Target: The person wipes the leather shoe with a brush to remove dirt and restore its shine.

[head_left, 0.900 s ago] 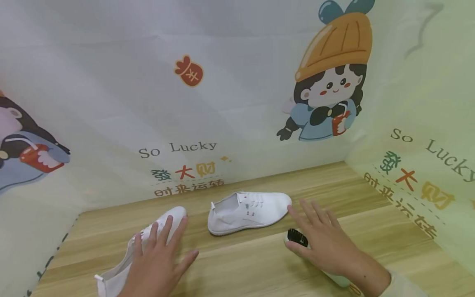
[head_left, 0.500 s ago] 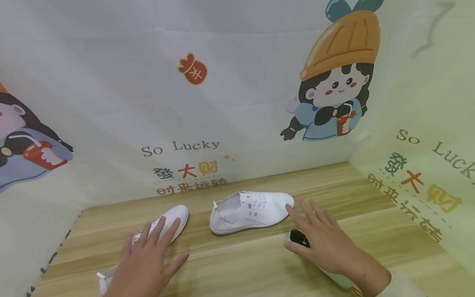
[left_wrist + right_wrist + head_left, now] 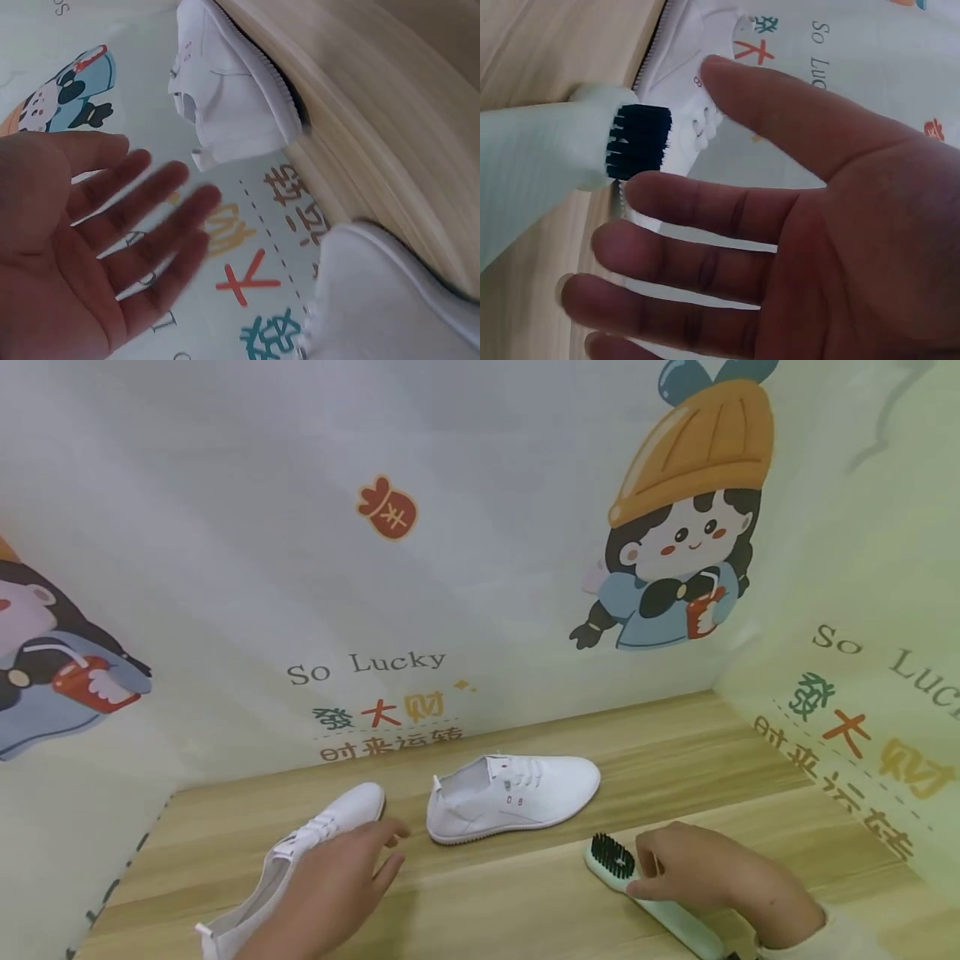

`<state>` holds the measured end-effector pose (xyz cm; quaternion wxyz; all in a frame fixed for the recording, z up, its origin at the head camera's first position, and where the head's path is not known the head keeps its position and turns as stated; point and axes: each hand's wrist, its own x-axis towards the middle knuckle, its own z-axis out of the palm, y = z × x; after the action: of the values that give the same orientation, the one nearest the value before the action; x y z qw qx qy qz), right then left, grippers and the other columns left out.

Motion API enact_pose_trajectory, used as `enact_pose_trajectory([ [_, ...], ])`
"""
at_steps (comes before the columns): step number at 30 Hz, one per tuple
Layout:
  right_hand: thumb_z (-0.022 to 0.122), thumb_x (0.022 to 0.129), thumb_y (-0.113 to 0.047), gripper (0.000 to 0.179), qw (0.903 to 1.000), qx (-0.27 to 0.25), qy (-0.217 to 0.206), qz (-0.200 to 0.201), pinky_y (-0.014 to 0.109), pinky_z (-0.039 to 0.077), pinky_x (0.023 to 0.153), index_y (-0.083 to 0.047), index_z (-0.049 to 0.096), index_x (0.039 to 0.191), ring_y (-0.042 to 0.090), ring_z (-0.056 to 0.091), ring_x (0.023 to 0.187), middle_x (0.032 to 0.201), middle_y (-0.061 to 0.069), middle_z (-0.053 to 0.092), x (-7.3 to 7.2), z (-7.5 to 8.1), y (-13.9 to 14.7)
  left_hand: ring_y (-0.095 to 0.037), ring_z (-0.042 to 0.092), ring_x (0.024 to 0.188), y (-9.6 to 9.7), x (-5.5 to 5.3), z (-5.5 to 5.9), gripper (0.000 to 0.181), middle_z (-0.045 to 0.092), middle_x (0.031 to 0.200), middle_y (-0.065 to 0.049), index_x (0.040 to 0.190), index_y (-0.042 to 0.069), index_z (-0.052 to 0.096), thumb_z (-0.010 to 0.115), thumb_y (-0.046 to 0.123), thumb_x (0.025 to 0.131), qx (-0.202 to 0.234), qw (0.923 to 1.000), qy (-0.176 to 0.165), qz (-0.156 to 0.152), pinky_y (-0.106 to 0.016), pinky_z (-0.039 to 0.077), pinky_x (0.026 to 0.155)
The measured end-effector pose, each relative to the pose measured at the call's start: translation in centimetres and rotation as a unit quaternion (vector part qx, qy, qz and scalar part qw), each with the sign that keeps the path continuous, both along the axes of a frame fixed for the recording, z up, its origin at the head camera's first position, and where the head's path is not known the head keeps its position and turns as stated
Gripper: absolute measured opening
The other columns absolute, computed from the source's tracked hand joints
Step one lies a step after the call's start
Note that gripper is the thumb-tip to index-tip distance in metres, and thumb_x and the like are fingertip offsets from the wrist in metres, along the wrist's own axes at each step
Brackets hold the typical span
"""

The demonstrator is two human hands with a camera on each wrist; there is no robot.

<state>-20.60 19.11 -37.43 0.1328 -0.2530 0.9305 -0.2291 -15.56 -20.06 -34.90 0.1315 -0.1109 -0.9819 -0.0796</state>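
Observation:
My left hand (image 3: 330, 889) hovers beside a white lace-up shoe (image 3: 330, 817) on the left, its fingers loosely bent and holding nothing. In the left wrist view that palm (image 3: 45, 247) is bare, apart from both shoes. A second white shoe (image 3: 551, 789) lies sole down in the middle, toe to the right. On the right is a pale green brush (image 3: 682, 929), its dark bristles (image 3: 639, 141) facing up. Just over its handle is my right hand (image 3: 701, 868), fingers angled down. The right wrist view shows those fingers spread and fairly straight, with nothing between them and the thumb.
All of this rests on a wood-grain tabletop (image 3: 495, 893). A pale printed sheet (image 3: 487, 568) stands behind it and along both sides, with cartoon figures and lettering.
Both hands have turned and their fingers now bend downward instead of spreading forward. More of the brush and of the left shoe shows. Shoes and brush stay put; the camera shifts slightly.

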Motion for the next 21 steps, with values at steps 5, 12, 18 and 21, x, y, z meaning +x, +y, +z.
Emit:
enact_pose_trajectory([
  [5,0.079,0.082,-0.039,0.034,0.9986,0.036,0.028,-0.027,0.025,0.035,0.051,-0.019,0.055,0.07,0.009,0.043,0.058,0.065,-0.007,0.05,0.2,-0.9,0.2,-0.01,0.064,0.07,2.6,-2.7,0.0,0.016,0.072,0.101,0.007,0.106,0.024,0.07,0.073,0.023,0.09,0.02,0.9994,-0.007,-0.029,-0.029,0.047,0.057],
  [12,0.085,0.074,-0.039,0.039,0.9955,0.068,0.046,-0.048,0.026,0.031,0.05,-0.019,0.053,0.064,0.01,0.041,0.055,0.061,-0.007,0.048,-0.2,-1.3,-0.3,-0.014,0.047,0.053,5.1,-6.9,-0.5,0.023,0.066,0.106,-0.003,0.113,0.02,0.069,0.073,0.021,0.09,-0.009,0.999,0.001,-0.044,-0.029,0.036,0.046],
  [18,0.086,0.072,-0.036,0.038,0.9931,0.093,0.044,-0.057,0.03,0.033,0.052,-0.018,0.053,0.063,0.012,0.043,0.056,0.06,-0.007,0.049,0.2,-2.0,-1.1,-0.02,0.058,0.063,5.2,-8.3,-2.0,0.023,0.069,0.099,-0.007,0.111,0.016,0.071,0.074,0.023,0.089,-0.025,0.9989,-0.024,-0.033,-0.036,0.045,0.054],
  [21,0.086,0.072,-0.035,0.037,0.9925,0.096,0.037,-0.067,0.032,0.034,0.053,-0.017,0.054,0.064,0.014,0.045,0.057,0.061,-0.005,0.05,0.4,-2.3,-1.1,-0.023,0.064,0.071,5.0,-8.7,-2.9,0.022,0.07,0.1,-0.007,0.108,0.014,0.072,0.073,0.025,0.089,-0.031,0.9983,-0.033,-0.038,-0.04,0.05,0.06],
])
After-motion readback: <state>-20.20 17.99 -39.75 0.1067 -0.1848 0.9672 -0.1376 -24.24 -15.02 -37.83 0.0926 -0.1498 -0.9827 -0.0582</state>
